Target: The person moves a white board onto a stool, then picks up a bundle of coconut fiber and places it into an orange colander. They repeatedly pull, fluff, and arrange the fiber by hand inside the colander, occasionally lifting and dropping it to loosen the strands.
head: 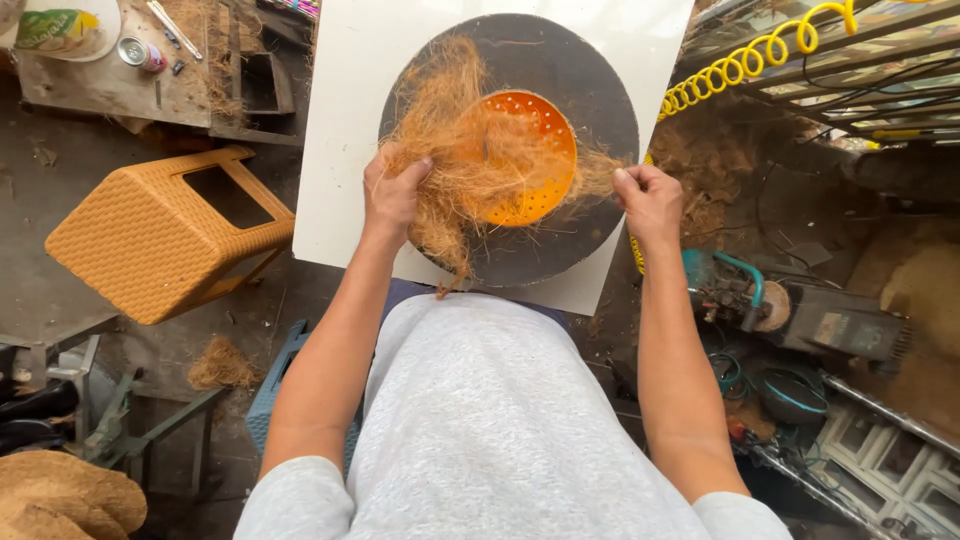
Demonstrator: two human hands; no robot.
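Cluttered workshop floor surrounds you in the head view: an orange woven-pattern plastic stool [160, 235] lies tipped on its side to your left, a yellow coiled hose [745, 55] loops over a metal rack at upper right, and a teal-handled power tool [790, 310] sits among cables low on your right. A loose tuft of fibre [222, 365] lies on the ground near your left elbow.

Directly before you, a white square board [345, 120] carries a dark round disc [590, 95]. At the disc's middle sits an orange perforated bowl [535, 150], and a tangle of coconut coir fibre [450, 130] drapes across the bowl and the disc's left half, trailing off the near edge.

Your left hand [392, 195] is bunched closed on a thick clump of that fibre at the disc's left rim, fingers curled into the strands. Your right hand [650, 205] rests at the disc's right rim, fingers folded and pinching the thin end of the fibre that stretches out from the bowl. Both hands stand well apart, with the bowl between them.
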